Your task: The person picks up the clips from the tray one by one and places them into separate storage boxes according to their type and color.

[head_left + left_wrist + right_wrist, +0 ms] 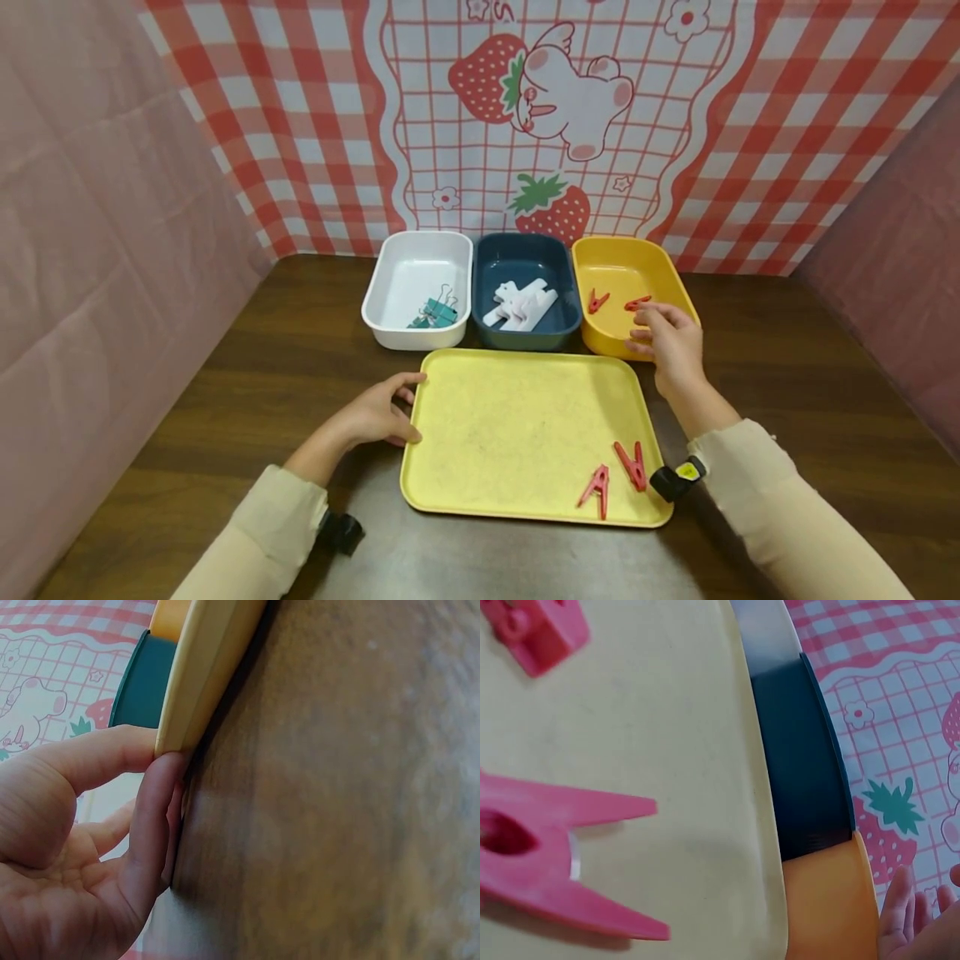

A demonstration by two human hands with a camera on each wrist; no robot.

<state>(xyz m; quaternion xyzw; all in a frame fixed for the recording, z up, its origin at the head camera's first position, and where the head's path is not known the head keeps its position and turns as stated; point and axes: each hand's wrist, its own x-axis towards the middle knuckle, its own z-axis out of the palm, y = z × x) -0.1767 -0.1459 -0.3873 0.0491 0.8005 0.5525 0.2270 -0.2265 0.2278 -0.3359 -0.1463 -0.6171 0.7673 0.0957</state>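
Note:
My left hand (378, 412) holds the left rim of the yellow tray (487, 433), thumb and forefinger spread along it. In the left wrist view, fingers (154, 802) bend against the tray's edge. Over the front right of the yellow bin (611, 340) is my right hand (675, 346), its fingers loosely bent with nothing visible between them. One red clothespin (637, 303) lies in that bin just by the fingertips, another red clothespin (597, 301) to its left. On the tray's lower right lie two more, a pinkish-red clothespin (597, 487) and a darker red clothespin (634, 467).
Left of the yellow bin stand a dark blue bin (528, 340) with several white clips (521, 305), then a white bin (420, 337) with teal binder clips (437, 312). A checked cloth (315, 125) hangs behind. The wooden table (217, 400) shows on both sides of the tray.

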